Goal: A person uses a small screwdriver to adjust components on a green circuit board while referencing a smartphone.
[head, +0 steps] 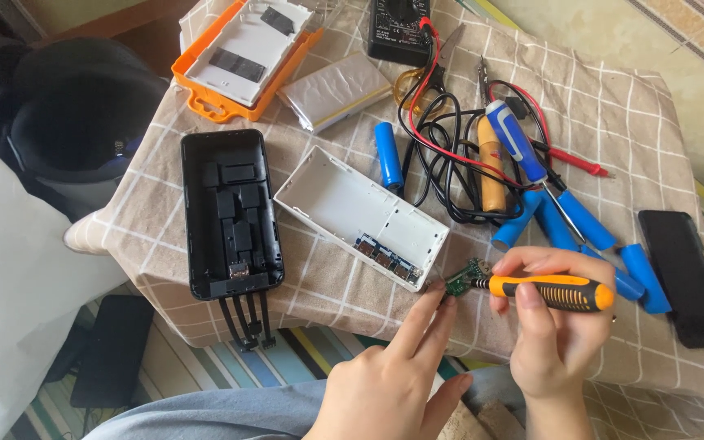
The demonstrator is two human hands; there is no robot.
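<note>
Pinching small green circuit board point(464, 277) in left fingers point(437, 303), right fingers point(531, 262) gripping orange screwdriver point(549, 292)

multimeter point(399, 28) cut off by top edge, screwdriver tip hidden behind circuit board point(464, 277)

1. Probably a home used as a makeshift electronics repair spot, though little of the room shows.
2. A checked cloth point(613, 106) covers a low table.
3. A striped mat point(230, 367) covers the floor.
4. A multimeter point(398, 28), soldering iron point(490, 167) and blue battery cells point(386, 155) lie scattered.
</note>
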